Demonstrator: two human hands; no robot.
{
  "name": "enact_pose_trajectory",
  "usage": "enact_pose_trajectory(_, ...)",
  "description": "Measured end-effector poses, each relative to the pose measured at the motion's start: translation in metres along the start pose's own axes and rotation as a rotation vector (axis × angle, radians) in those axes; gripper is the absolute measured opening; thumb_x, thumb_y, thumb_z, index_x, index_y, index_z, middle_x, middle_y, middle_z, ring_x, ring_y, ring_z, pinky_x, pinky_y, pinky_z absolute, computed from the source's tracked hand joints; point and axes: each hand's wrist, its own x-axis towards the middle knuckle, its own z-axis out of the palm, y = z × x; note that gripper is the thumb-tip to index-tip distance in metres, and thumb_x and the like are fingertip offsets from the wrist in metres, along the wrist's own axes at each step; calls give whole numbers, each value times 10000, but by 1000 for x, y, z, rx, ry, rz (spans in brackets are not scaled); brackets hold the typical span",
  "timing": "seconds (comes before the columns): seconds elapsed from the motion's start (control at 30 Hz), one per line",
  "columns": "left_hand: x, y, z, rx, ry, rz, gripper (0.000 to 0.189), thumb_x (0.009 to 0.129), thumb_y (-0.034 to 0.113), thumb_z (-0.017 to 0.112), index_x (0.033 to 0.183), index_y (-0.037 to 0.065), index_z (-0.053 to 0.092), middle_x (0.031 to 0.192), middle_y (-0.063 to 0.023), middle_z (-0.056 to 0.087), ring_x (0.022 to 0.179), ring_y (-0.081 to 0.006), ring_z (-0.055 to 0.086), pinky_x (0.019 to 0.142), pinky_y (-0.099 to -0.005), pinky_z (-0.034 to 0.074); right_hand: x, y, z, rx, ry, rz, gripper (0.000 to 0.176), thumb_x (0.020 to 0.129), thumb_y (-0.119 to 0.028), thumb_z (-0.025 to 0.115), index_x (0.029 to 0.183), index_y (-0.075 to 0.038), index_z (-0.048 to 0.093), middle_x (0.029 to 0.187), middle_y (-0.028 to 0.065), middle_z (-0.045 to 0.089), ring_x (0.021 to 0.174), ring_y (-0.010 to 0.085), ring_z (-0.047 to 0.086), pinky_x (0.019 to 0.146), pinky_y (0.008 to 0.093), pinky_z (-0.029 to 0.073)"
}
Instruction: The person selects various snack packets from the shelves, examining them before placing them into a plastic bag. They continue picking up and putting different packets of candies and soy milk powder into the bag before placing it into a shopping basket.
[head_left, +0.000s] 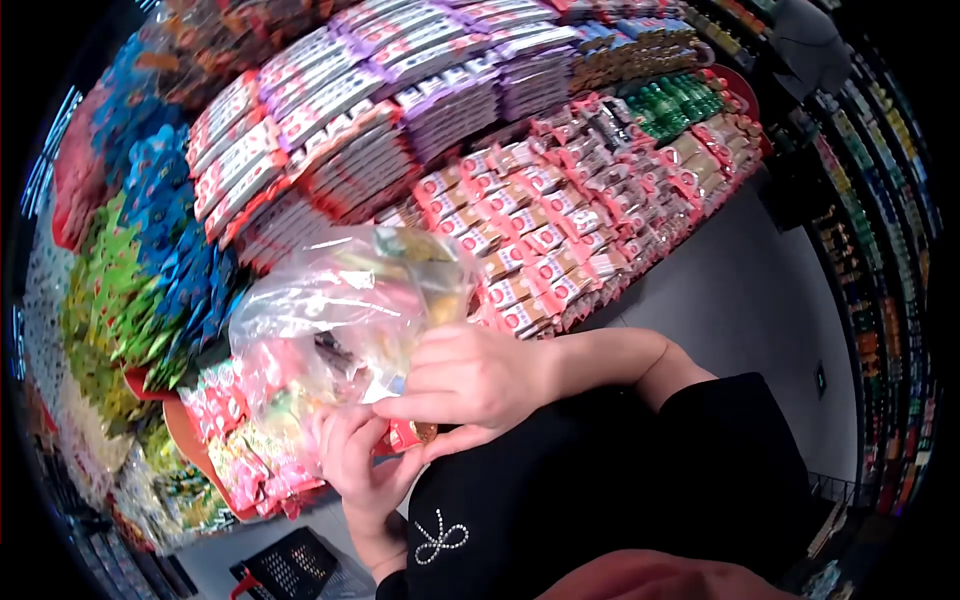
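Note:
A clear plastic bag [345,290] with colourful wrapped goods inside bulges up in front of my hands. My right hand [470,385] is closed, its fingers bent at the near side of the bag. Lower and to the left, my left hand [355,455] pinches at the bag's gathered near edge, its fingertips close to the right hand's. A small red and gold wrapped piece [405,435] shows between the two hands; whether it lies inside the bag or outside cannot be made out.
Rows of pink-and-brown snack packs [540,235] and stacked white-and-purple packs [435,60] fill the display ahead. Blue packets [165,220] and green packets [125,290] are piled left. A black basket [290,565] stands below left; a stocked shelf [880,250] runs along the right.

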Motion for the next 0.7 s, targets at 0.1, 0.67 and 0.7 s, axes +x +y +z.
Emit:
enact_pose_trajectory(0.1,1,4,4,-35,-3,-37,414,545,146,753,856,25,507,770,-102,515,688,-268,490,671,-371,388,-5,2,1,-65,63,13,434,664,-275,692,977,-12,547,702,60,497,640,229,513,594,328,398)
enact_pose_trajectory(0.67,1,-11,14,64,-25,-28,196,630,-5,688,755,14,538,689,-99,533,630,-242,504,580,-325,406,-138,93,-250,-670,985,702,363,624,-244,729,834,-32,521,797,70,587,690,137,575,634,271,467)
enact_pose_trajectory(0.7,-1,-13,15,60,-45,-45,191,633,-26,675,758,9,535,707,-98,535,626,-223,499,578,-303,398,-166,108,-281,-804,1039,783,387,616,-275,729,838,-31,527,811,87,594,716,161,584,653,285,469)
